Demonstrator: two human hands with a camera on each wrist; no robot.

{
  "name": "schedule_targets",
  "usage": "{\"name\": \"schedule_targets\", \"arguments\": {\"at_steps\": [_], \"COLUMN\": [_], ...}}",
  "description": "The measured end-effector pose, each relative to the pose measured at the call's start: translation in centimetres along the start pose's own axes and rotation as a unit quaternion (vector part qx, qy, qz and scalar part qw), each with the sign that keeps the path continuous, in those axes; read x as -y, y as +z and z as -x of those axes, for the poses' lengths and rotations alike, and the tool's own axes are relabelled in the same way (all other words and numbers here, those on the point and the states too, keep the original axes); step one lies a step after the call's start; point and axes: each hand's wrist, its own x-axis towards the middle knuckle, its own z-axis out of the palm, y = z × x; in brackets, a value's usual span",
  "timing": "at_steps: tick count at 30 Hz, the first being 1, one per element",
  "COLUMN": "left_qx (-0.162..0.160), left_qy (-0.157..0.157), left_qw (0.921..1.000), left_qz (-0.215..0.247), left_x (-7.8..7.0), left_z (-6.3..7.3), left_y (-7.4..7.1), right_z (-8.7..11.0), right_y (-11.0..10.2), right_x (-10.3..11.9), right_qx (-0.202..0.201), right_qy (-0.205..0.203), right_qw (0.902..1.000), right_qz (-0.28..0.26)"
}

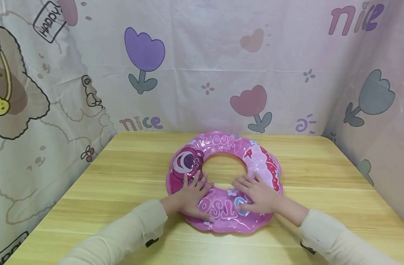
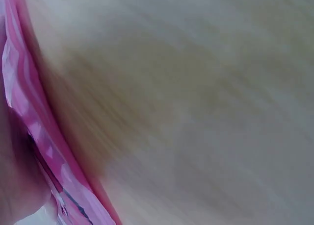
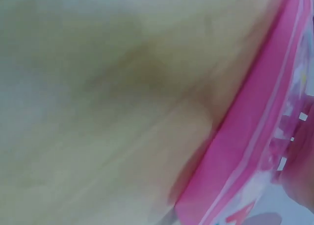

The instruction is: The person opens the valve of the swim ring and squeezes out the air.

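A pink inflatable swim ring (image 1: 221, 221) lies flat on the wooden table, printed with a bear face on its left and strawberries on its right. My left hand (image 1: 192, 195) rests on the ring's near left part, fingers spread. On the near right part lies my right hand (image 1: 259, 195), its fingers stretched toward the ring's hole. In the left wrist view, the ring's pink edge (image 2: 34, 107) runs down the left side beside part of the hand. The right wrist view has the ring's edge (image 3: 245, 137) at the right, with part of the hand beyond it.
The light wooden table (image 1: 122, 165) extends around the ring on every side. A printed cloth (image 1: 195, 48) with tulips and words hangs behind the table and along both sides. Dark bands show under both cream sleeves (image 1: 132, 228).
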Motion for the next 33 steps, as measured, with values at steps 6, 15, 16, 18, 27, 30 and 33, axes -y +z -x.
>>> {"name": "schedule_targets", "arguments": {"at_steps": [6, 15, 16, 18, 27, 30, 33], "left_qx": [-0.004, -0.024, -0.026, -0.029, -0.038, -0.041, -0.05], "left_qy": [0.028, 0.061, 0.058, 0.049, -0.002, -0.016, -0.018], "left_qw": [0.9996, 0.9974, 0.9976, 0.9982, 0.9985, 0.9979, 0.9977], "left_qz": [-0.005, -0.032, -0.028, -0.019, 0.04, 0.047, 0.042], "left_x": [1.2, 3.2, 3.4, 3.8, 5.8, 6.5, 7.2], "left_z": [0.3, 0.7, 0.7, 0.7, 1.2, 1.3, 1.4], "left_y": [-0.1, -0.5, -0.4, -0.4, -0.3, -0.3, -0.1], "right_z": [0.0, 0.5, 0.6, 0.6, 0.8, 0.9, 1.0], "right_y": [-0.7, -0.7, -0.6, -0.6, -0.5, -0.4, -0.3], "right_x": [-1.7, -3.0, -2.9, -2.8, -2.3, -2.1, -1.9], "right_qx": [-0.021, -0.003, -0.005, -0.007, -0.021, -0.023, -0.024], "right_qy": [0.03, 0.052, 0.051, 0.048, 0.037, 0.035, 0.03], "right_qw": [0.9993, 0.9985, 0.9986, 0.9988, 0.9987, 0.9987, 0.9988], "right_qz": [-0.01, -0.015, -0.011, 0.0, 0.029, 0.03, 0.03]}}
